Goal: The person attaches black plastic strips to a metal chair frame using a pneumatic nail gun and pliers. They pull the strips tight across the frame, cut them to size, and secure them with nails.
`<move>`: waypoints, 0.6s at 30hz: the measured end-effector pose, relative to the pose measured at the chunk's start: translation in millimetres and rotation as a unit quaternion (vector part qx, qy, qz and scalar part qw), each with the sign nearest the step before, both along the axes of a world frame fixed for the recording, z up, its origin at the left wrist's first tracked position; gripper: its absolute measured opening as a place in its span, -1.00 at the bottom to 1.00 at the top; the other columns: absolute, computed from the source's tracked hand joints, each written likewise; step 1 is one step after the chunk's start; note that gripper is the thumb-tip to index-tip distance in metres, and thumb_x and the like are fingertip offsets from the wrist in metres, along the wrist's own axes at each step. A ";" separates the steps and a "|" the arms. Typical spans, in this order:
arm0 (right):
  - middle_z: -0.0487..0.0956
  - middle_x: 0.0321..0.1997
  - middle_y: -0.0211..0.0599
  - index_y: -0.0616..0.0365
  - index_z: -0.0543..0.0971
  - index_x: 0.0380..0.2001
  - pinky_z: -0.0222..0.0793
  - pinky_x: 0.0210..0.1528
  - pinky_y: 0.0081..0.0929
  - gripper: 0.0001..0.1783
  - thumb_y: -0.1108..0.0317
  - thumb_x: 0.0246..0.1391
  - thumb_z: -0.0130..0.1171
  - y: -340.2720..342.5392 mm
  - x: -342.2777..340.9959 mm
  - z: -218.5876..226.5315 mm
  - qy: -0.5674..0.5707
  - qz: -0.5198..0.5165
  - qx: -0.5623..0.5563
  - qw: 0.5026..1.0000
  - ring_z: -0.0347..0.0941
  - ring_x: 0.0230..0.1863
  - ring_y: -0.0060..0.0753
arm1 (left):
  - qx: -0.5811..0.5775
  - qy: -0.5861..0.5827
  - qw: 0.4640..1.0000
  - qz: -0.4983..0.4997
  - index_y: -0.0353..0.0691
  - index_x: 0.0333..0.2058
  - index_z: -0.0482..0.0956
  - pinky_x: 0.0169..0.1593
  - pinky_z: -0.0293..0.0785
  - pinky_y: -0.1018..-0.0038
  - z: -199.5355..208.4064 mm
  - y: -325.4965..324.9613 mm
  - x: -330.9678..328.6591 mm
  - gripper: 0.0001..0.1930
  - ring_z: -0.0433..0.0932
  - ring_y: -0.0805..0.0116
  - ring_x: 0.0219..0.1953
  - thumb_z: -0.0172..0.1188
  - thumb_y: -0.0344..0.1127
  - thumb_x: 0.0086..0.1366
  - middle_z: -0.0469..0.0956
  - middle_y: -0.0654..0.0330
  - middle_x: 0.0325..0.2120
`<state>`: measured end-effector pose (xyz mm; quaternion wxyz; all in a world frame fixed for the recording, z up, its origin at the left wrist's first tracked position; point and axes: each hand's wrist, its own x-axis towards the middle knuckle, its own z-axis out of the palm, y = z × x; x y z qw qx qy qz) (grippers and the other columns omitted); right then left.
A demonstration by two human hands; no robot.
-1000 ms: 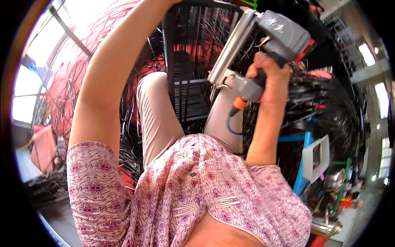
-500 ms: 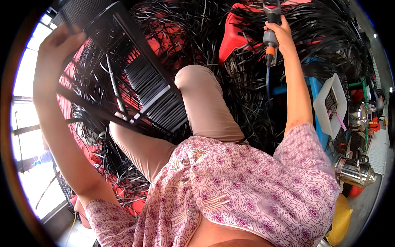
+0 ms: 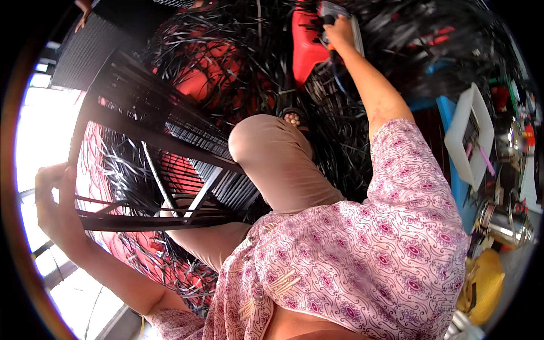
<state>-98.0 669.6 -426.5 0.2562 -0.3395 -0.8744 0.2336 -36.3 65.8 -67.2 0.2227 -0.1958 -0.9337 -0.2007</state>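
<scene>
A black frame [image 3: 153,133] with dark woven strips, like a part-woven chair, leans across my lap and left knee. My left hand [image 3: 56,204] is closed round its outer left edge, fingers curled. Far off at the upper right, my right hand [image 3: 341,33] grips an air stapler [image 3: 330,22] with a dark handle and silver body. This tool is at the red plastic stool [image 3: 307,48]; whether it rests there I cannot tell. Its blue hose [image 3: 340,79] trails down among black strips. My fingers partly hide the handle.
Loose black plastic strips [image 3: 249,62] cover the red floor covering. Another person's hand [image 3: 83,14] is by a dark woven panel [image 3: 93,51] at upper left. On the right are a white tray [image 3: 467,136], a blue stand [image 3: 447,113], a metal kettle [image 3: 504,224] and a yellow bag [image 3: 486,283].
My right hand has moved up and left with the air stapler, toward the red stool. The black frame has turned and tilted, and my left hand has come lower along it.
</scene>
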 end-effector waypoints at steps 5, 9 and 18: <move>0.50 0.10 -0.01 0.21 0.42 0.18 0.40 0.11 -0.24 -0.29 0.24 -0.06 0.36 -56.7 109.8 92.8 0.206 0.090 0.004 0.974 0.48 0.10 -0.07 | 0.000 0.051 0.999 -0.005 -0.23 -0.27 0.65 -0.06 0.42 0.52 -16.0 -13.6 -9.2 -0.89 0.52 0.52 -0.27 0.30 -0.34 0.27 0.60 0.34 -0.37; 0.64 -0.18 -0.17 0.14 0.57 0.00 0.52 -0.09 -0.29 -0.51 0.31 -0.05 0.38 -53.1 249.9 185.2 0.262 0.054 0.075 0.961 0.61 -0.21 -0.17 | -0.026 0.087 0.993 -0.074 -0.37 -0.17 0.63 -0.06 0.51 0.44 -24.9 -12.0 -23.0 -0.86 0.55 0.41 -0.18 0.22 -0.43 0.35 0.62 0.18 -0.27; 0.63 -0.16 0.13 0.21 0.61 -0.18 0.44 -0.02 0.07 -0.63 0.18 0.09 0.03 105.4 456.4 195.3 -0.199 -0.159 0.136 0.957 0.54 -0.08 0.26 | -0.214 0.254 0.941 -0.067 -0.25 -0.07 0.56 -0.11 0.45 0.23 -25.4 -13.4 61.4 -0.71 0.57 0.11 -0.22 0.12 -0.39 0.23 0.59 0.04 -0.22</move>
